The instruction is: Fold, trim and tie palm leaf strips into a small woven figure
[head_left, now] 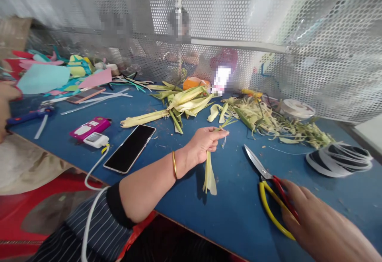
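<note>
My left hand (204,142) is closed around a thin bundle of pale green leaf strips (209,172), which hangs from the fist down to the blue table (232,210). A fine thread trails from the fingertips. My right hand (316,222) lies at the lower right on the yellow and red handles of a pair of scissors (270,188). The scissors rest flat on the table with the blades closed and pointing up-left. The right fingers are partly hidden under the handles.
A black phone (130,148), a pink power bank (89,127) and a white charger with cable (96,140) lie left. Corn husks (182,102) and shredded scraps (277,123) are piled at the back. Coiled white band (340,159) sits right. Another person's hand (6,107) is at far left.
</note>
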A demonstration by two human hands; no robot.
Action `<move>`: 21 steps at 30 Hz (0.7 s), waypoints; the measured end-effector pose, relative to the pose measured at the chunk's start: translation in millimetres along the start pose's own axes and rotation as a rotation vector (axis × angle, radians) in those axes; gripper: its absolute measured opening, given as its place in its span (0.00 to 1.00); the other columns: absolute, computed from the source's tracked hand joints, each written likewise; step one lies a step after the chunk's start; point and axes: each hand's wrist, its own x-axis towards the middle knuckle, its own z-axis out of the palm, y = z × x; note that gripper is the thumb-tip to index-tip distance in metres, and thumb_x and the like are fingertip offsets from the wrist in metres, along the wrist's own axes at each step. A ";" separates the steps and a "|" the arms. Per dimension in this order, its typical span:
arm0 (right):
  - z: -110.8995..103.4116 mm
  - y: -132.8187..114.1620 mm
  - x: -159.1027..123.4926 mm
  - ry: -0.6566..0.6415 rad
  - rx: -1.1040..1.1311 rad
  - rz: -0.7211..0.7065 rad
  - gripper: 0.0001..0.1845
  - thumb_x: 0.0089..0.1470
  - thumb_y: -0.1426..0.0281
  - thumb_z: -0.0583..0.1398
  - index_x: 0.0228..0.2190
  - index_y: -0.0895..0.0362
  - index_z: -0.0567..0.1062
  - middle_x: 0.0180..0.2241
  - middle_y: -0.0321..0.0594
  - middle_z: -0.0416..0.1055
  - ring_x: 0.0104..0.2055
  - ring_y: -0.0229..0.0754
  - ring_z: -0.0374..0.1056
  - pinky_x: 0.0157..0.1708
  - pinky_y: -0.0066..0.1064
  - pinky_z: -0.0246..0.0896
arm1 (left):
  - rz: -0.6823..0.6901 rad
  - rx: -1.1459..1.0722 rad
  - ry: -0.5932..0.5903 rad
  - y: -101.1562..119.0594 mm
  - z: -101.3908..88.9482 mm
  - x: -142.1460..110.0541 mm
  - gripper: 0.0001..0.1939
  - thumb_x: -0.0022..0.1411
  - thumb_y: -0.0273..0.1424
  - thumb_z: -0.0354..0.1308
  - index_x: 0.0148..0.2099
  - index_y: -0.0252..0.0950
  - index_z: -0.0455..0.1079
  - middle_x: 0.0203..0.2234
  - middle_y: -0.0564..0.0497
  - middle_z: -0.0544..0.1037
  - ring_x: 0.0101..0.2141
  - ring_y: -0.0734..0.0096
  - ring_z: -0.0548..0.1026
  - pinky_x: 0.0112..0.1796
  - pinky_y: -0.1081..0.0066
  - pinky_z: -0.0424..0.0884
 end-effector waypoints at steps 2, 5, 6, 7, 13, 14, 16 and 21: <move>5.9 1.0 3.0 -0.057 -0.011 0.019 0.30 0.47 0.69 0.54 0.53 0.61 0.71 0.34 0.50 0.77 0.32 0.53 0.75 0.29 0.37 0.66 | 0.007 0.001 0.000 0.5 0.0 -0.7 0.09 0.57 0.22 0.63 0.25 0.34 0.68 0.14 0.62 0.51 0.15 0.87 0.45 0.19 0.72 0.37; 8.3 3.4 10.7 -0.128 0.114 0.152 0.35 0.45 0.67 0.57 0.57 0.60 0.68 0.31 0.47 0.77 0.27 0.51 0.73 0.25 0.35 0.63 | 0.026 0.007 0.000 0.7 0.1 -1.4 0.08 0.56 0.22 0.63 0.26 0.34 0.69 0.14 0.62 0.51 0.15 0.87 0.45 0.20 0.71 0.37; 6.6 2.2 11.4 -0.139 0.218 0.209 0.36 0.45 0.65 0.58 0.57 0.58 0.67 0.29 0.44 0.76 0.24 0.49 0.71 0.23 0.34 0.62 | 0.036 0.012 0.001 0.7 0.2 -1.5 0.08 0.56 0.21 0.63 0.26 0.33 0.69 0.14 0.62 0.52 0.15 0.87 0.46 0.20 0.71 0.37; 3.7 -0.9 10.7 -0.137 0.362 0.267 0.36 0.46 0.64 0.59 0.58 0.55 0.67 0.27 0.41 0.75 0.22 0.46 0.70 0.22 0.32 0.60 | 0.049 0.018 0.004 0.7 0.4 -1.6 0.08 0.55 0.21 0.63 0.26 0.33 0.69 0.14 0.62 0.52 0.15 0.87 0.46 0.20 0.72 0.37; -27.0 -50.5 -5.2 -0.247 1.595 0.353 0.28 0.49 0.58 0.64 0.51 0.50 0.69 0.26 0.36 0.68 0.21 0.36 0.59 0.17 0.26 0.53 | 0.126 0.151 0.071 -0.4 2.7 -2.6 0.05 0.51 0.26 0.65 0.27 0.32 0.71 0.16 0.60 0.60 0.15 0.87 0.49 0.19 0.73 0.40; -31.3 -59.5 -6.0 -0.325 1.736 0.322 0.23 0.48 0.58 0.66 0.46 0.51 0.72 0.24 0.35 0.66 0.20 0.36 0.57 0.18 0.26 0.54 | 0.146 0.179 0.086 -0.8 3.0 -3.1 0.06 0.50 0.27 0.65 0.27 0.32 0.71 0.17 0.59 0.62 0.15 0.87 0.50 0.19 0.73 0.41; -38.0 -75.4 -4.7 -0.428 1.956 0.280 0.22 0.46 0.56 0.67 0.41 0.52 0.74 0.25 0.35 0.64 0.21 0.34 0.54 0.18 0.27 0.54 | 0.192 0.222 0.114 -1.5 3.6 -4.4 0.06 0.49 0.29 0.66 0.27 0.33 0.71 0.17 0.59 0.63 0.16 0.86 0.51 0.20 0.74 0.45; -45.0 -102.9 6.7 -0.569 2.226 0.230 0.34 0.42 0.38 0.61 0.39 0.53 0.75 0.30 0.36 0.65 0.19 0.28 0.49 0.20 0.26 0.55 | 0.265 0.301 0.191 -2.7 3.7 -6.1 0.06 0.48 0.31 0.64 0.27 0.33 0.71 0.16 0.61 0.61 0.18 0.84 0.51 0.22 0.75 0.50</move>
